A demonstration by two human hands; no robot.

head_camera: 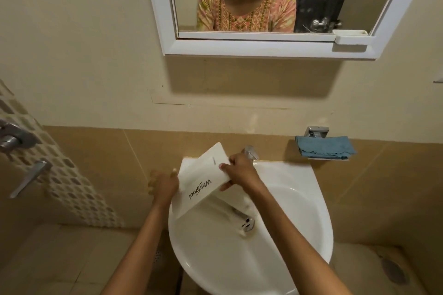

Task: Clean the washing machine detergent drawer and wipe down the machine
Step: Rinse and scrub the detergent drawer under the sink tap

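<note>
A white detergent drawer (203, 175) with a Whirlpool logo on its front panel is held tilted over the back left of a white wash basin (299, 235). My right hand (239, 171) grips its right end, thumb on the front panel and fingers curled underneath. My left hand (164, 183) holds the drawer's left side from behind, its fingers partly hidden by the panel. The tap (250, 152) sits just behind my right hand. A folded blue cloth (324, 147) lies on a small wall shelf to the right of the tap.
The basin drain (247, 223) lies below the drawer. A white-framed mirror (263, 7) hangs above, reflecting a person. Shower valve handles (21, 151) stick out of the tiled wall on the left. A floor drain (393, 270) is at lower right.
</note>
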